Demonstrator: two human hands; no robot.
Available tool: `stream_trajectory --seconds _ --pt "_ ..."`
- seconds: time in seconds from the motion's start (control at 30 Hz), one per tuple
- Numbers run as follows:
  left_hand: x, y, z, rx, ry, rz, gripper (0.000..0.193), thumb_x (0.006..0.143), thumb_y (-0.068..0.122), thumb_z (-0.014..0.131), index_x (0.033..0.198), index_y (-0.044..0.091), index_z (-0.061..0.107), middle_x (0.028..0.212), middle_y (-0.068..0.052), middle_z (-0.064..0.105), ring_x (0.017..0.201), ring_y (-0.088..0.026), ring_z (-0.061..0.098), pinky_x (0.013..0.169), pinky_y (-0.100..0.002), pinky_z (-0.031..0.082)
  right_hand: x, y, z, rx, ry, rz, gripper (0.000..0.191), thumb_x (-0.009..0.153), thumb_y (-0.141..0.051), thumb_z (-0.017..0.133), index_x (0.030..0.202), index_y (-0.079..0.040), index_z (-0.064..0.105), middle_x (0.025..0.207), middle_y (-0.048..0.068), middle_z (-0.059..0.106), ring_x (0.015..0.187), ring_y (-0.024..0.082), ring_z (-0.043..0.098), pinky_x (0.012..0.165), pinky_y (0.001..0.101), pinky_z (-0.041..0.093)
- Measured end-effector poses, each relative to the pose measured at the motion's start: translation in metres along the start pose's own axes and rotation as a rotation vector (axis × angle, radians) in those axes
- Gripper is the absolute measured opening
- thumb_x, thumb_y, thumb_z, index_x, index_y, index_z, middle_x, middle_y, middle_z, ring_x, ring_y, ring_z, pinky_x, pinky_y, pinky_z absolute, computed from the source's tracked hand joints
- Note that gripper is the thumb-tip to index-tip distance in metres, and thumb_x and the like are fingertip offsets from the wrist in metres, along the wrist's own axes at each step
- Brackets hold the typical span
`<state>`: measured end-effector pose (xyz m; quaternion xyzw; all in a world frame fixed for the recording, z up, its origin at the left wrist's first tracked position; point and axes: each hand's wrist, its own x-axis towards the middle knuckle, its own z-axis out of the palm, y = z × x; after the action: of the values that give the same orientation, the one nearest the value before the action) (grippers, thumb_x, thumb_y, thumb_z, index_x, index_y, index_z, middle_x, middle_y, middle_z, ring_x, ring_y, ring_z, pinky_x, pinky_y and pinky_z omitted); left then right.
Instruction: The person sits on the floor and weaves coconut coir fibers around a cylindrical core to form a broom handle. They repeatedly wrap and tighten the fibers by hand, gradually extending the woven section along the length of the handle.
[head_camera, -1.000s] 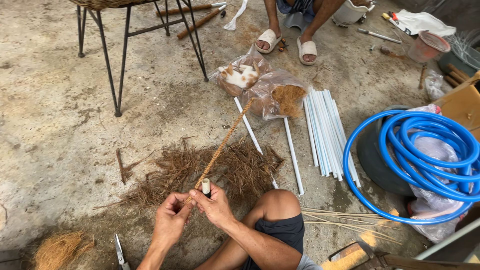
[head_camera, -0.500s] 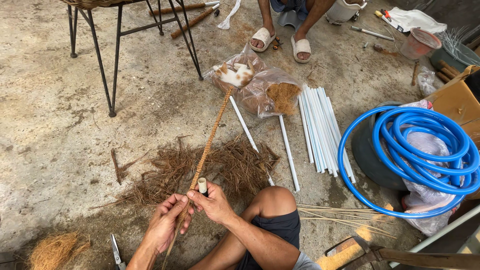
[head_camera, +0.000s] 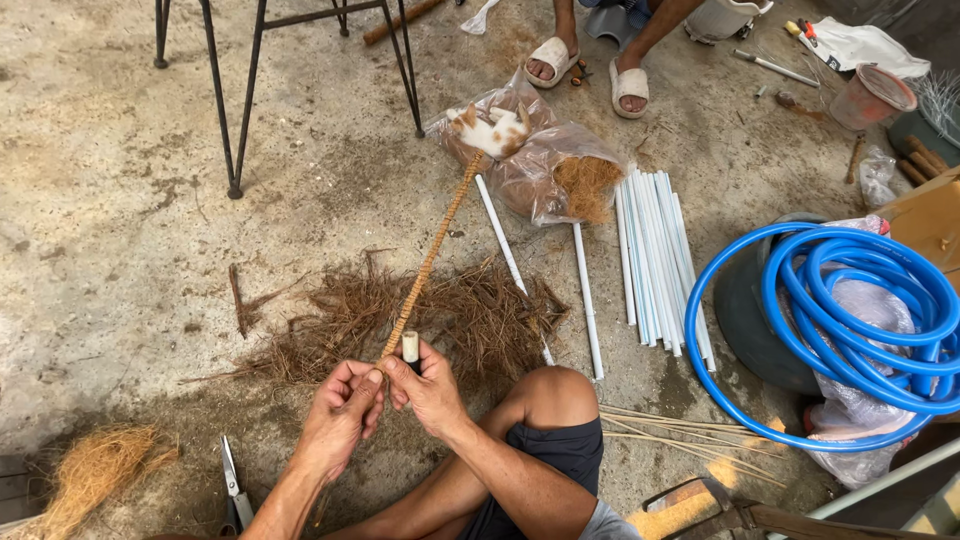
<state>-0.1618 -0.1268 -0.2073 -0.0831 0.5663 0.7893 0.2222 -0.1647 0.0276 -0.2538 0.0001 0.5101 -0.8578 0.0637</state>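
My left hand (head_camera: 340, 412) and my right hand (head_camera: 428, 386) meet low in the head view, both pinched on the near end of a long rod wrapped in brown coir twine (head_camera: 428, 262). The wrapped rod slants up and away towards a clear bag (head_camera: 520, 160). A short white tube end (head_camera: 410, 347) sticks up by my right thumb. Loose brown fibre (head_camera: 440, 315) lies spread on the concrete under the rod. My bent right knee (head_camera: 555, 395) is just to the right of my hands.
White plastic pipes (head_camera: 655, 255) lie in a bundle right of the fibre. A blue coiled hose (head_camera: 860, 320) sits at the right. Another person's sandalled feet (head_camera: 590, 70) are at the top. Metal stool legs (head_camera: 230, 110) stand top left. Scissors (head_camera: 233, 490) and a tan fibre tuft (head_camera: 95, 470) lie bottom left.
My hands stay joined on the rod's near end, with small finger shifts. The far end has swung slightly right towards the bag, and the camera has moved in a little.
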Motion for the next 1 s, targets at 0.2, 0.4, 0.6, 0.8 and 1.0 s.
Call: stream_trajectory --seconds 0.2,0.4,0.6,0.8,1.0 --pt "0.001 -0.002 -0.001 -0.025 0.036 0.117 0.012 0.100 0.015 0.060 0.099 0.004 0.059 0.068 -0.003 0.061 0.051 -0.009 0.049 0.041 -0.025 0.037 -0.002 0.008 0.001 0.019 -0.068 0.028 0.020 0.105 -0.016 0.066 0.101 -0.010 0.048 0.077 0.001 0.057 0.062 0.010 0.056 0.055 0.0278 0.050" --pt "0.002 -0.010 -0.005 0.194 0.128 0.424 0.009 0.105 0.012 0.062 0.106 0.003 0.063 0.077 0.006 0.057 0.069 -0.002 0.046 0.058 -0.021 0.040 -0.001 0.013 -0.002 -0.068 -0.030 0.035 0.018 0.103 -0.014 0.066 0.101 -0.009 0.049 0.070 0.000 0.054 0.058 0.011 0.054 0.054 0.0303 0.050" --pt "0.001 -0.012 -0.010 0.238 0.249 0.455 0.008 0.105 0.011 0.065 0.104 0.003 0.065 0.074 0.007 0.053 0.066 -0.002 0.044 0.055 -0.023 0.037 -0.004 0.016 -0.003 -0.121 -0.082 -0.031 0.021 0.103 -0.012 0.067 0.100 -0.009 0.047 0.075 0.000 0.051 0.061 0.011 0.051 0.055 0.0289 0.047" --pt "-0.004 -0.009 -0.012 0.397 0.287 0.494 0.008 0.105 0.010 0.066 0.103 0.003 0.063 0.070 0.002 0.057 0.064 -0.003 0.047 0.053 -0.024 0.041 -0.004 0.016 -0.003 -0.102 -0.175 -0.086 0.027 0.106 -0.015 0.067 0.096 -0.009 0.043 0.079 0.002 0.050 0.066 0.011 0.050 0.059 0.0286 0.046" --pt "-0.006 -0.012 -0.012 0.561 0.311 0.488 0.010 0.102 0.010 0.068 0.106 0.002 0.065 0.075 -0.007 0.069 0.056 -0.012 0.059 0.050 -0.031 0.046 -0.006 0.014 -0.007 -0.135 -0.141 -0.064 0.026 0.106 -0.011 0.067 0.094 -0.009 0.043 0.073 0.001 0.050 0.061 0.009 0.047 0.054 0.0254 0.041"
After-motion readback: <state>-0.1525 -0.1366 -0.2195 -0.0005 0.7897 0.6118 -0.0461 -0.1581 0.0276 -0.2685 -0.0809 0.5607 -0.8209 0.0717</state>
